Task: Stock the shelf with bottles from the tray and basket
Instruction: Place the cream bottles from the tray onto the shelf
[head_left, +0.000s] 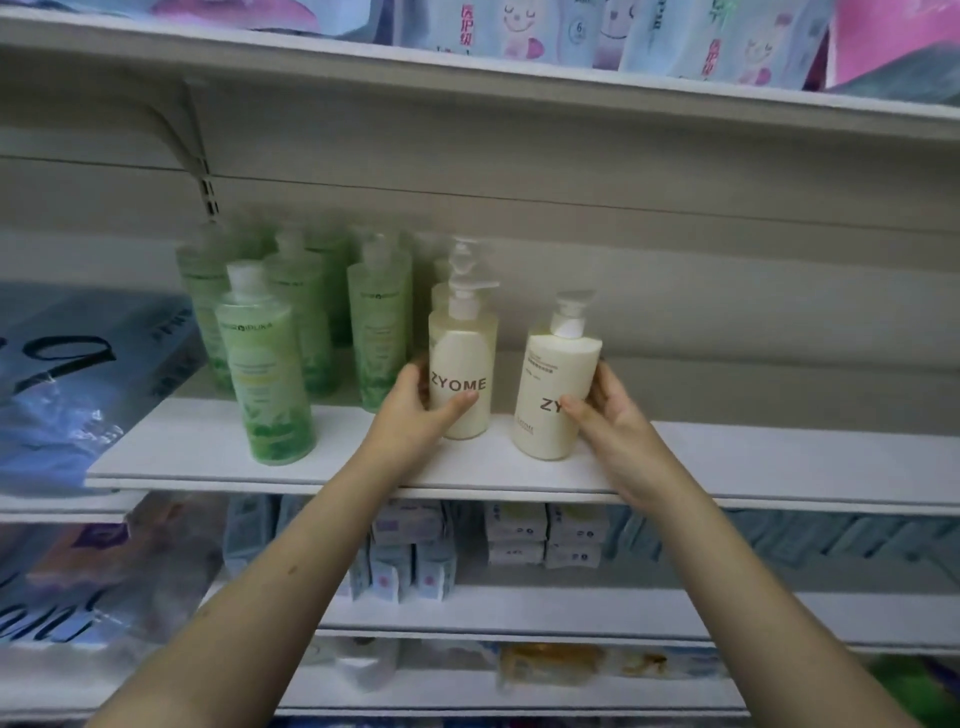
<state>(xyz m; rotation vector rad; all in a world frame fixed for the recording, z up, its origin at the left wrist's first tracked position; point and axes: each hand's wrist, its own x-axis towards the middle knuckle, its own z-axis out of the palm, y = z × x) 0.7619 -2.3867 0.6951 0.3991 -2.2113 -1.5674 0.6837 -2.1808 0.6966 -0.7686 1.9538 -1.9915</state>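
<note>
Gripping now: each hand wraps one cream pump bottle on the white shelf (208, 457).
Left hand (415, 410): fingers behind, thumb across the front of the left cream bottle (460, 374), which stands upright near the shelf's front edge, label reading ZYOME.
Right hand (605, 410): clasps the right cream bottle (556, 389), tilted slightly left, its base at the front edge.
Gap: the two bottles are just beside each other, not touching.
Green bottles (265, 379): clustered toward the shelf's left end, one out front.
Behind: more pump bottles, blurred.
Lower shelf: small boxes (545, 535) stacked.
</note>
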